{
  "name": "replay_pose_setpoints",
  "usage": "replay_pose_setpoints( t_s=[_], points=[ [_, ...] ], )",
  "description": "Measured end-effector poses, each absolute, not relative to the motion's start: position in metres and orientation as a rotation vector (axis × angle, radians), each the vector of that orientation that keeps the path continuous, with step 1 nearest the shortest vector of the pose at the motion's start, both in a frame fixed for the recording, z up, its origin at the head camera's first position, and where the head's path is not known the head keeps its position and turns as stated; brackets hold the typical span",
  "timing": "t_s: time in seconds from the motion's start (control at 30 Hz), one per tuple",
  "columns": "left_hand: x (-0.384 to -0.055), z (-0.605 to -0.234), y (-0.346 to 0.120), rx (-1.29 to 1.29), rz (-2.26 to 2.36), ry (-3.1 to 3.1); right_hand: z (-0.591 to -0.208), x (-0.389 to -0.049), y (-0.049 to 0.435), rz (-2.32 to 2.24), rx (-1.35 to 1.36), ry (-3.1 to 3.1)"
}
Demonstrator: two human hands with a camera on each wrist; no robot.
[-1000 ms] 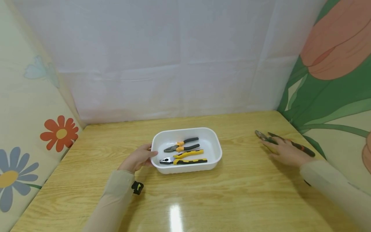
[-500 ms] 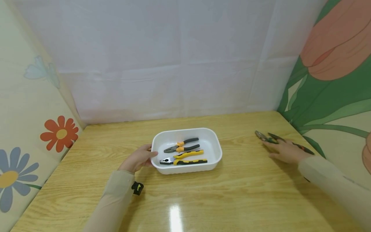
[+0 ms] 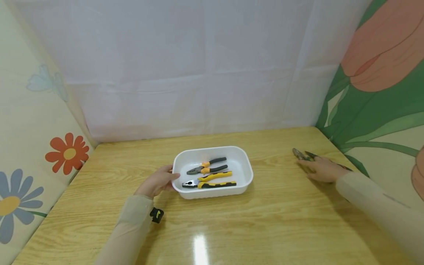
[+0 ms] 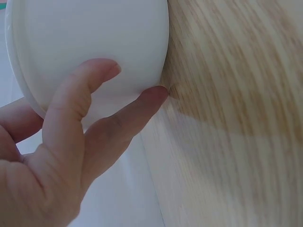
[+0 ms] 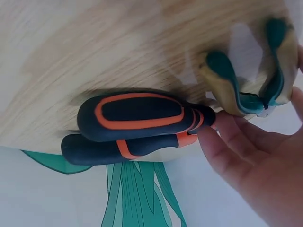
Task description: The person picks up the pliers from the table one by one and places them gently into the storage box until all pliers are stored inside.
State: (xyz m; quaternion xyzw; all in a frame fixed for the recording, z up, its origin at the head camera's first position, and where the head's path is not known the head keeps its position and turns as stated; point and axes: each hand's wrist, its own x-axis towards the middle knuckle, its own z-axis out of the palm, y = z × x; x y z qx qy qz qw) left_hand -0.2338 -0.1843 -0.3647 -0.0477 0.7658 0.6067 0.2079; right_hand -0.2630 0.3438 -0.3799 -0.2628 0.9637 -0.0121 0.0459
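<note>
On our glossy wood-grain bench, our left fingers grasp the rounded white plastic tray; well to its right, beside black-and-orange rubber-handled pliers, lie tan-and-green-handled metal pliers, partly beneath our right fingers, long axis slanting, nose away and leftward; whether we pinch them, we cannot tell
</note>
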Motion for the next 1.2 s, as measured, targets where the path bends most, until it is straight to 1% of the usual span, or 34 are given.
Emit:
replay_pose_setpoints(
  t_s=[0.33,0.63,0.97,1.2],
  points=[
    [-0.234,-0.366,-0.185,-0.14,1.692,2.128,-0.378,-0.273,0.337,-0.155,-0.577,2.842],
    [-0.232,-0.367,-0.186,-0.115,1.689,2.138,-0.379,-0.273,0.328,-0.15,-0.506,2.847],
    [-0.231,-0.369,-0.187,-0.083,1.704,2.135,-0.378,-0.272,0.328,-0.229,-0.412,2.828],
    [-0.234,-0.368,-0.186,-0.11,1.702,2.125,-0.382,-0.27,0.328,-0.37,-0.392,2.89]
  ],
)
